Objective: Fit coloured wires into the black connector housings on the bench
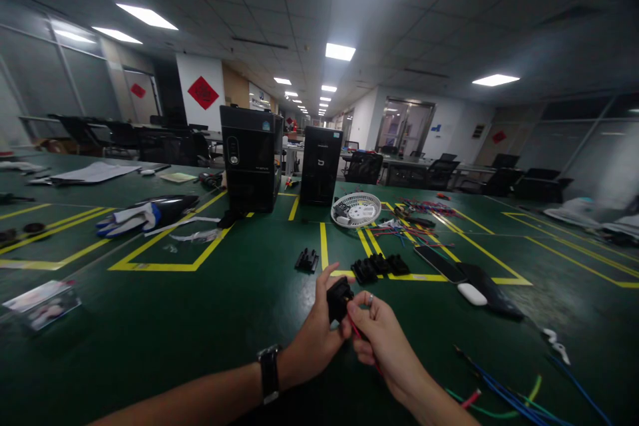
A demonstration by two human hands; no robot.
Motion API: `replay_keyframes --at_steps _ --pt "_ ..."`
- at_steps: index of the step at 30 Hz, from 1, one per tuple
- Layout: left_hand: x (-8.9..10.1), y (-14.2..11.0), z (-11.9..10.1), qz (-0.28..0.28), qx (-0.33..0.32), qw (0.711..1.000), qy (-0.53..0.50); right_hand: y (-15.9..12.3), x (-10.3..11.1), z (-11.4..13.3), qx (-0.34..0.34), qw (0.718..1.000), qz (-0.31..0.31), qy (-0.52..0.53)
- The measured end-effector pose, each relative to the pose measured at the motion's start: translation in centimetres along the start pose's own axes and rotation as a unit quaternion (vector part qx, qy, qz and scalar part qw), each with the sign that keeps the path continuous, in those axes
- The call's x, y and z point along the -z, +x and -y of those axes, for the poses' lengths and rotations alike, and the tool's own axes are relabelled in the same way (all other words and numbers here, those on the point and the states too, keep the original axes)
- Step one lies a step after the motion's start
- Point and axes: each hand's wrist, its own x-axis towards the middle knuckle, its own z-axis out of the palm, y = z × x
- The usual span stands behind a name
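Observation:
My left hand [319,329] grips a small black plastic block [338,298], its fingers and thumb around the sides. The fingers of my right hand [379,339] pinch a thin red wire [355,329] close to the block's near right side. Whether the wire's end sits inside the block is hidden by my fingertips. Beyond my hands, a similar black part [306,260] lies on the green table to the left, and several more black parts [379,267] lie grouped to the right.
Two black computer towers [252,166] stand at the back. A white basket [369,213] sits near a pile of coloured wires [429,210]. Rightward lie a phone [439,263], a white case [472,294] and loose blue and green wires [499,389]. Gloves [134,218] lie leftward.

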Motion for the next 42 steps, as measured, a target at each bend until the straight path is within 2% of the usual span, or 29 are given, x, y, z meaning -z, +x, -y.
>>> replay_keyframes --at_steps 8,17,23,25,30,32,34,35,38,40,42 --pt "0.0 0.4 0.1 -0.016 0.028 0.999 -0.032 0.0 0.2 -0.4 0.018 1.000 0.010 -0.010" --pt "0.3 -0.3 -0.4 0.042 -0.015 0.997 0.066 -0.1 0.3 -0.7 -0.022 0.999 -0.008 -0.024" --pt "1.1 -1.1 -0.9 0.075 -0.031 0.991 0.106 -0.1 0.9 -0.7 -0.077 0.996 -0.015 -0.042" --pt "1.2 -0.9 -1.2 0.051 -0.021 0.995 0.085 0.1 0.9 -0.9 -0.080 0.996 -0.002 -0.043" --pt "0.9 0.5 -1.1 -0.082 0.018 0.996 0.018 0.7 0.5 -1.4 -0.071 0.995 0.053 -0.053" --pt "0.8 1.0 -0.9 -0.100 0.009 0.995 0.020 0.6 0.1 -1.7 -0.066 0.992 0.052 -0.098" --pt "0.8 1.4 -0.8 -0.113 -0.007 0.993 0.015 0.4 -0.2 -1.8 -0.009 0.979 0.029 -0.201" --pt "0.9 1.6 -0.7 -0.122 -0.015 0.992 0.009 0.2 -0.3 -1.7 0.039 0.963 0.013 -0.267" --pt "1.1 1.9 -0.5 -0.145 -0.029 0.989 -0.008 -0.4 -0.4 -0.9 0.159 0.892 -0.009 -0.423" --pt "1.0 1.8 -0.3 -0.149 -0.021 0.988 -0.020 -0.7 -0.3 0.4 0.178 0.865 0.001 -0.469" --pt "0.6 1.8 -0.2 -0.157 0.001 0.986 -0.045 -0.9 -0.3 1.8 0.183 0.850 0.010 -0.493"
